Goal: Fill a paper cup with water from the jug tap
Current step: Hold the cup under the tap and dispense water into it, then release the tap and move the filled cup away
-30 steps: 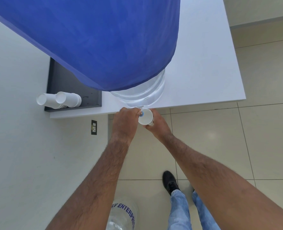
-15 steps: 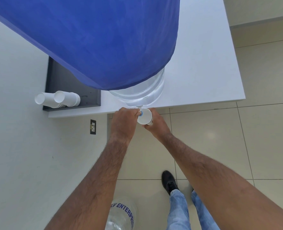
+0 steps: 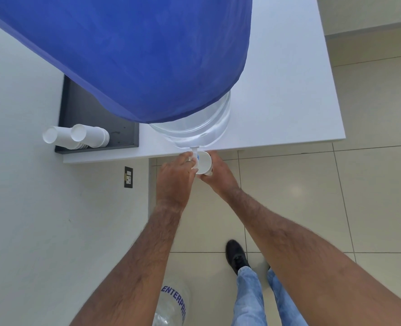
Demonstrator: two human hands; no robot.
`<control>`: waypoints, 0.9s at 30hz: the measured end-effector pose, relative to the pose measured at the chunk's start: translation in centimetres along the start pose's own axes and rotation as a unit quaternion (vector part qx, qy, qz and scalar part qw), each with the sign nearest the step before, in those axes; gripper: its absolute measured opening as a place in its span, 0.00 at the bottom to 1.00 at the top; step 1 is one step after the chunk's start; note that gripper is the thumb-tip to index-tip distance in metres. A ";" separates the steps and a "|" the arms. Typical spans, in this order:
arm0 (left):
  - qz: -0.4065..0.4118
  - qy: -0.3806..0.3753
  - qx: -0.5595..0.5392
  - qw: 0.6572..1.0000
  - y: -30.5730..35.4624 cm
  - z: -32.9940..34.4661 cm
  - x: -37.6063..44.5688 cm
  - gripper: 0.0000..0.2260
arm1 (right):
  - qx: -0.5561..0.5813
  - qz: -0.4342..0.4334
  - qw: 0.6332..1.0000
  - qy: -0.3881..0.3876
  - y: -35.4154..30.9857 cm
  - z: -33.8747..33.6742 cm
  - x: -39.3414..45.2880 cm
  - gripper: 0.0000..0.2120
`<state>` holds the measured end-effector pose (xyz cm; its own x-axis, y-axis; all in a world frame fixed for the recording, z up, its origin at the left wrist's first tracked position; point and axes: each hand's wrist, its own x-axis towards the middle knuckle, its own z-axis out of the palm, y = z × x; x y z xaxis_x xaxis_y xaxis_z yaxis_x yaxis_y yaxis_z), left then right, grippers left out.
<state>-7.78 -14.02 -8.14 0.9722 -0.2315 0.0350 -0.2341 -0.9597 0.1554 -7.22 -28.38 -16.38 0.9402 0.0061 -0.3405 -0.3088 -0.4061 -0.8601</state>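
A big clear water jug [image 3: 194, 124] under a blue cloth cover [image 3: 129, 50] stands at the front edge of a white table [image 3: 284, 102]. Its small white tap [image 3: 194, 154] with a blue part sticks out over the edge. My left hand [image 3: 174, 177] has its fingers closed on the tap. My right hand [image 3: 219, 176] holds a white paper cup [image 3: 204, 162] directly below the tap, mouth up. I cannot see any water in the cup from here.
Two stacks of white paper cups [image 3: 77, 137] lie on their sides on a dark tray [image 3: 100, 121] at the table's left end. An empty clear jug [image 3: 173, 307] stands on the tiled floor by my legs. A wall with a socket [image 3: 128, 177] is on the left.
My left hand has drawn back a little, so the tap's white body now shows between my fingers and the cup. The cup stays under the tap.
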 end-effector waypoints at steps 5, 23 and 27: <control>-0.024 -0.004 -0.025 0.999 0.1 -0.1 -0.3 0.13 | -0.015 -0.015 1.000 -0.006 0.2 -0.5 -0.1 0.27; -0.061 0.065 -0.077 0.993 2.4 -0.4 -1.2 0.13 | -0.076 0.025 0.997 0.009 3.5 -4.9 -2.7 0.27; -0.065 0.061 -0.067 0.994 4.3 -0.2 -1.7 0.13 | -0.076 0.021 0.996 0.029 3.6 -7.8 -3.5 0.30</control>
<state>-10.40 -17.72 -7.30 0.9891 -0.0787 0.1242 -0.1127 -0.9482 0.2969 -10.49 -36.95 -15.32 0.9348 -0.0654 -0.3490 -0.3276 -0.5381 -0.7766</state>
